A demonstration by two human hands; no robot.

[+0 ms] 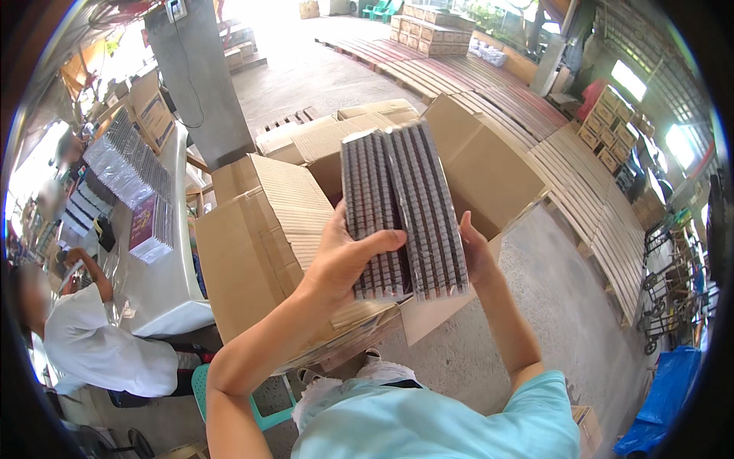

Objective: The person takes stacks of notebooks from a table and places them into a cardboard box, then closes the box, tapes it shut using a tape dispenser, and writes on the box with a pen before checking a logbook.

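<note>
Left hand: my left hand (348, 256) sits just below centre, toward 7 o'clock from the middle of the view; fingers curled, thumb laid across the front of the left wrapped pack (373, 210), palm behind it; gripping it firmly.
Right hand: my right hand (475, 249) is at about 4 o'clock from centre; pressed flat against the outer edge of the right wrapped pack (430, 206); I see the palm side only, and I cannot tell how its fingers lie behind the pack.
Packs: two long shrink-wrapped bundles of small dark ribbed items, held upright side by side and touching along their inner edges; they fill the centre of my view, tops leaning toward 12 o'clock.
Box: an open cardboard box (260, 252) lies directly behind and below the packs, flaps spread out toward 9 and 2 o'clock.
Table: a white table (164, 294) stands at 9 o'clock, carrying stacked wrapped bundles (126, 161).
Other person: someone in a white shirt (99, 348) sits at 8 o'clock beside the table, well apart from my hands.
Floor: wooden pallets (489, 96) run from 12 toward 3 o'clock; a blue tarp (665, 398) lies at 4 o'clock.
</note>
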